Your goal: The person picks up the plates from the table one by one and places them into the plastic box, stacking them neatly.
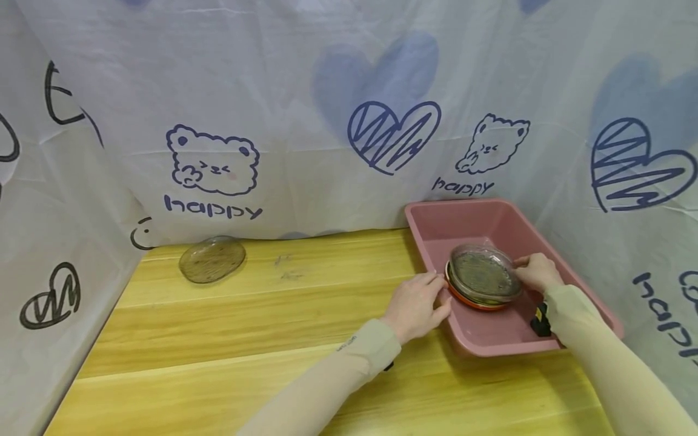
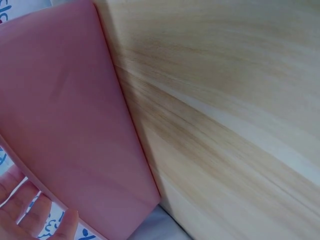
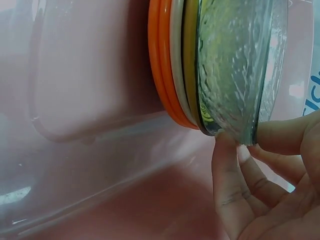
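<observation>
A stack of round dishes sits in the pink plastic basin (image 1: 507, 339). Clear textured glass plates (image 1: 485, 272) top it, with yellow, white and orange dishes (image 3: 162, 75) beneath. At the stack's right edge, my right hand (image 1: 537, 272) pinches the rim of the top glass plate (image 3: 240, 70) between thumb and fingers. My left hand (image 1: 417, 306) rests on the basin's left rim, its fingertips right beside the stack. In the left wrist view, those fingers (image 2: 32, 212) lie spread along the rim, above the basin's outer wall (image 2: 70, 110).
A brownish see-through glass plate (image 1: 212, 260) lies alone at the back left of the wooden table (image 1: 218, 339). White cloth (image 1: 294, 121) with printed hearts and bears hangs behind and at both sides. The basin stands close to the right-hand cloth.
</observation>
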The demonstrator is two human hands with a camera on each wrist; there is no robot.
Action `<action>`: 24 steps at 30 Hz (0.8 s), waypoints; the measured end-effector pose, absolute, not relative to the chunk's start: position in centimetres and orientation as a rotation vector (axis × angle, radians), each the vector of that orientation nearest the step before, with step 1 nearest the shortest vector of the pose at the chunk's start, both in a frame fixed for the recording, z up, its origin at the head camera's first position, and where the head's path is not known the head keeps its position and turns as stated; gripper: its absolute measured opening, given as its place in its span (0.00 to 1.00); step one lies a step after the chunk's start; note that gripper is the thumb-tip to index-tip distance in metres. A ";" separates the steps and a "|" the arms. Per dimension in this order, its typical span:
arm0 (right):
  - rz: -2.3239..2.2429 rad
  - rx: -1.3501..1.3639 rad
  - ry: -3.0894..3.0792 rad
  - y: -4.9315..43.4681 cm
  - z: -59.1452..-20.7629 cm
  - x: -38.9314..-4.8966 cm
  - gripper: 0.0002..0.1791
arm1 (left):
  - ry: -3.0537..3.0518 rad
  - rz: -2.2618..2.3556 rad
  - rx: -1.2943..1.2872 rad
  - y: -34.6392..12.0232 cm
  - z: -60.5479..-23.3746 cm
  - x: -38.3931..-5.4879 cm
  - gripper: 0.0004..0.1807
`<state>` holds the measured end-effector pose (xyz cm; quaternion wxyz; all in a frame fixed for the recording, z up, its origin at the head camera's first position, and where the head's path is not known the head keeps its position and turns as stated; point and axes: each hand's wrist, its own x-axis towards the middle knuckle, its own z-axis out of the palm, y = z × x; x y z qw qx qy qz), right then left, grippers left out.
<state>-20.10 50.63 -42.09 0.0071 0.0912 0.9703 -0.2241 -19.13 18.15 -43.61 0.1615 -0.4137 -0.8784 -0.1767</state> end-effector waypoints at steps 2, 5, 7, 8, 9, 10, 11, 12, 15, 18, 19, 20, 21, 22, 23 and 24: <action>-0.699 0.289 3.031 50.6 -42.1 -20.1 0.29 | -2.508 -0.500 -1.185 18.1 -43.6 -19.1 0.14; -0.703 0.299 3.021 50.5 -42.0 -20.0 0.29 | -2.504 -0.492 -1.184 18.1 -43.5 -19.1 0.13; -0.703 0.317 3.017 50.5 -42.0 -20.0 0.30 | -2.498 -0.489 -1.186 18.1 -43.6 -19.2 0.13; -0.700 0.332 3.018 50.5 -42.0 -19.9 0.30 | -2.496 -0.488 -1.188 18.1 -43.6 -19.2 0.12; -0.698 0.348 3.019 50.4 -42.0 -19.9 0.30 | -2.495 -0.487 -1.194 18.1 -43.6 -19.2 0.12; -0.695 0.363 3.022 50.4 -42.0 -19.9 0.30 | -2.495 -0.486 -1.201 18.1 -43.7 -19.3 0.12; -0.698 0.377 3.027 50.3 -42.0 -19.9 0.30 | -2.496 -0.483 -1.208 18.1 -43.7 -19.4 0.12; -0.701 0.395 3.035 50.3 -41.9 -19.9 0.30 | -2.503 -0.484 -1.218 18.1 -43.7 -19.5 0.12; -0.726 0.425 3.087 50.0 -41.8 -19.9 0.29 | -2.536 -0.510 -1.251 18.0 -43.4 -19.8 0.15; -0.774 0.446 3.160 49.4 -41.5 -20.0 0.27 | -2.584 -0.573 -1.294 17.7 -42.9 -20.1 0.16; -0.793 0.447 3.182 49.2 -41.3 -20.1 0.26 | -2.593 -0.608 -1.313 17.6 -42.8 -20.2 0.16; -0.815 0.448 3.199 48.9 -41.1 -20.2 0.26 | -2.602 -0.640 -1.331 17.4 -42.6 -20.3 0.16; -0.836 0.449 3.214 48.6 -40.9 -20.3 0.26 | -2.606 -0.673 -1.346 17.3 -42.5 -20.4 0.16; -0.857 0.449 3.229 48.2 -40.7 -20.4 0.26 | -2.607 -0.705 -1.363 17.1 -42.4 -20.5 0.15; -0.883 0.440 3.245 47.8 -40.4 -20.4 0.26 | -2.606 -0.735 -1.373 16.9 -42.2 -20.6 0.15; -0.915 0.428 3.253 47.3 -40.1 -20.4 0.26 | -2.603 -0.766 -1.379 16.7 -42.1 -20.7 0.14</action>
